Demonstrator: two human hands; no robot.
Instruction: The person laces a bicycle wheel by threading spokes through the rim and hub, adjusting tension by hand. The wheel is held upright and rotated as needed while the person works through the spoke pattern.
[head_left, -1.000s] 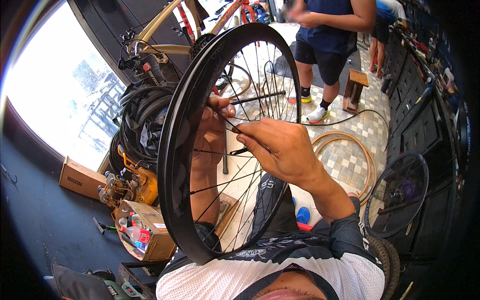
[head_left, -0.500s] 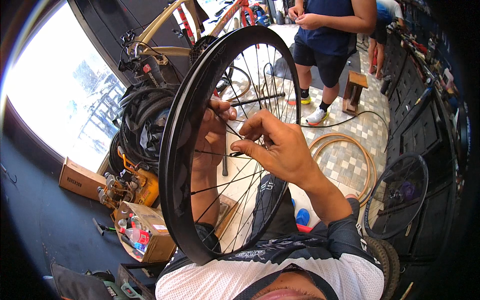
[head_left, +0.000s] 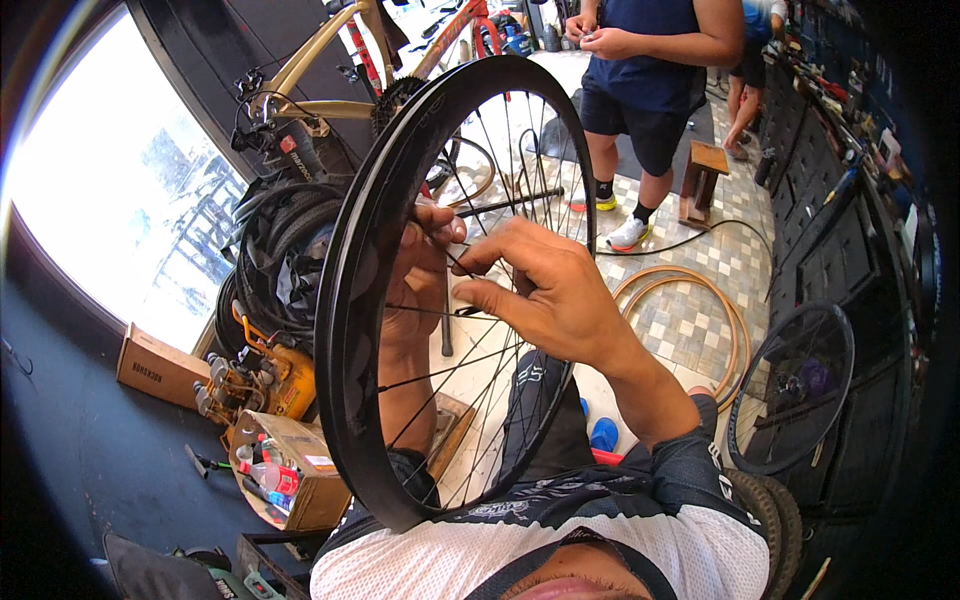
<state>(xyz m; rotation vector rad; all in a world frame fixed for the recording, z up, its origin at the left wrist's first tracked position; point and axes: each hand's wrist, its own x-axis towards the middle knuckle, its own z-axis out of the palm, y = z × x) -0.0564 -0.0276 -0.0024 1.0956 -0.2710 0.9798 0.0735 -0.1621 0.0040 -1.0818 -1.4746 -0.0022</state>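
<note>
A black bicycle wheel stands upright before me, its lower rim close to my chest. Thin black spokes cross its inside. Through the spokes shows my left hand, its fingers closed around a spoke close to the far-left part of the rim. My right hand reaches in from the right, its thumb and forefinger closing on the same spoke near the left fingertips. A short black spoke end sticks out just below the right thumb. The exact grip of the left fingertips is partly hidden.
At the left are hanging tyres, a yellow compressor and a cardboard box with bottles. A person stands ahead beside a wooden stool. Tan tyres lie on the floor; another wheel leans against right-hand cabinets.
My right hand has shifted slightly left, bringing its fingertips closer to my left hand. The wheel stays nearly in place. The person far back has shifted a leg.
</note>
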